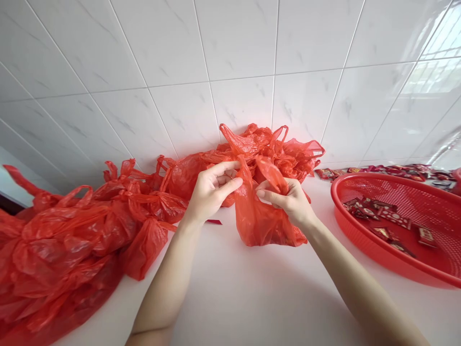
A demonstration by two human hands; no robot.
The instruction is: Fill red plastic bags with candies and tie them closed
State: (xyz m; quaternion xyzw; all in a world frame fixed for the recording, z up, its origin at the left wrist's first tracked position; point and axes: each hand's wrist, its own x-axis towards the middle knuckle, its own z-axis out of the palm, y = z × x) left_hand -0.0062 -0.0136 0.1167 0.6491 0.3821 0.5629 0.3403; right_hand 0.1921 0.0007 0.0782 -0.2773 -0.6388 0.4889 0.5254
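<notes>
Items around me, listed:
- Wall (173, 43), pale tiles with grey veining and light grout lines, directly ahead of me.
- Bright reflection (441, 57), barred, on the glossy tiles at my upper right.
- White surface (252, 298), smooth, in front of me.
- Red basket (374, 247), perforated, wide-rimmed, to my right, cut off by the edge of my view.
- Wrapped packets (427, 236), red, dark and cream, lying inside it.
- Loose packets (326, 174), mostly red, strewn behind the basket, near the wall.
- Dark red strip (215, 222), flat on the surface.
- Left heap (65, 240), red plastic bags, some with handles raised.
</notes>
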